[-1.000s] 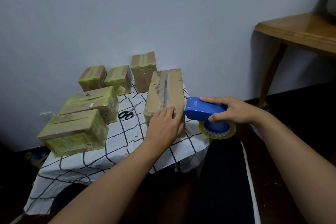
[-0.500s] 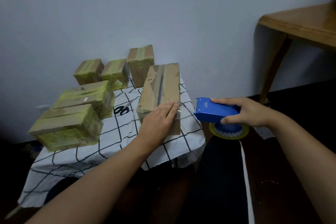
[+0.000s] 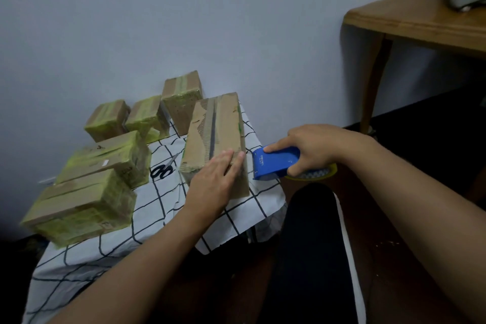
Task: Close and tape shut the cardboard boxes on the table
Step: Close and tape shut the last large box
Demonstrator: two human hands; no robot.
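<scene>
A long brown cardboard box (image 3: 213, 129) lies closed on the checked tablecloth (image 3: 163, 208), its top seam showing as a dark line. My left hand (image 3: 213, 181) lies flat on its near end, fingers straight, pressing over the near right corner. My right hand (image 3: 313, 147) grips a blue tape dispenser (image 3: 276, 163) with a yellowish tape roll under it. The dispenser's toothed front edge sits just right of the box's near corner, close to my left fingertips. Several boxes wrapped in yellow-green tape (image 3: 105, 160) stand to the left and behind.
Black scissors (image 3: 161, 171) lie on the cloth between the taped boxes and the long box. A wooden table (image 3: 410, 21) stands at the right against the white wall. The small table's right edge is just beyond the box. My dark trouser leg (image 3: 310, 244) is below.
The dispenser in my right hand drew away to the right, then came back up against the box's near right corner. My left hand stayed pressed on the box's near end.
</scene>
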